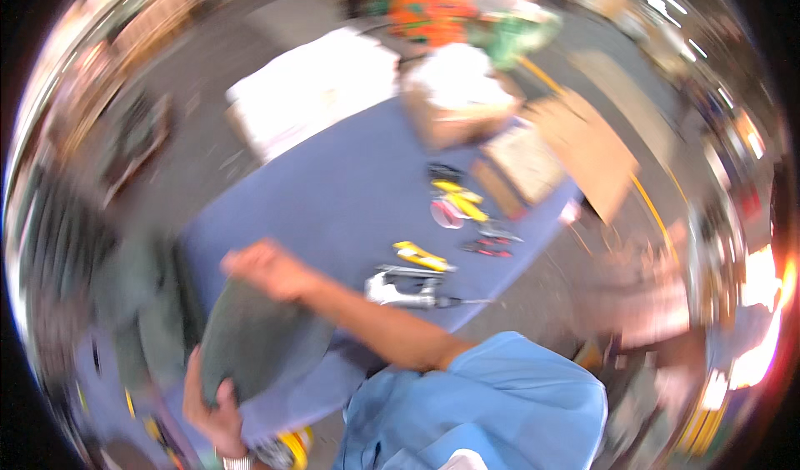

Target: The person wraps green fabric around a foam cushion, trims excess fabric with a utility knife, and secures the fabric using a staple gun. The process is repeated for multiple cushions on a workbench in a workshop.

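Observation:
A dark green, soft-looking piece (pixel 262 337), fabric or a pad, is held upright between my hands at the near left of the table. My left hand (pixel 215 412) grips its lower left edge, thumb on the near face and fingers round the side. Across its top edge lies my right hand (pixel 271 270), its fingers closed on the piece but smeared by motion. More green pieces (pixel 146 303) stand just left of it. On the table, right of my right forearm, lie a grey-white power drill (pixel 404 288) with a long bit and a yellow utility knife (pixel 422 256).
The long table (pixel 325 187) has a blue cover. Beyond the knife lie yellow-handled tools (pixel 460 199), pink-handled scissors (pixel 447 213) and red-handled pliers (pixel 490 247). Cardboard boxes (pixel 523 163) stand at the far end, near a white stack (pixel 317 91). A cardboard sheet (pixel 583 149) sits beyond.

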